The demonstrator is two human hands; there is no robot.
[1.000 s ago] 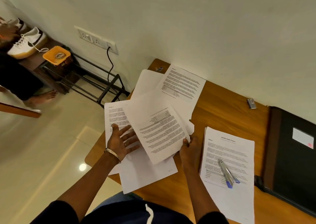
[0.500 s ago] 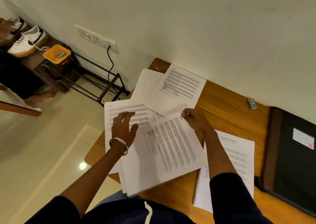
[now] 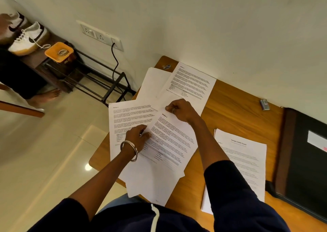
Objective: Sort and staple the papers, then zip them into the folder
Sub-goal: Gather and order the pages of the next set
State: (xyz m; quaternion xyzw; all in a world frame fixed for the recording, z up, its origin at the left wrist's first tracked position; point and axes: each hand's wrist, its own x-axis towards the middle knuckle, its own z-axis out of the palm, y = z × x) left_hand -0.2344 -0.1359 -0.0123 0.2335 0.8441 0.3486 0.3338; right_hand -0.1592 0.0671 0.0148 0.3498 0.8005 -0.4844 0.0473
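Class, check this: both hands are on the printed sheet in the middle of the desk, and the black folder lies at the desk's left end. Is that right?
Not quite. The head view shows the black folder at the desk's right end. The left hand and right hand are indeed on the printed sheet.

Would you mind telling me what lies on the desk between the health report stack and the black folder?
Only bare wooden desk separates the health report stack from the black folder, per the head view.

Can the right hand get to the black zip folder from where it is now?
Probably yes: the right hand pinches a printed sheet, but only bare table separates it from the folder.
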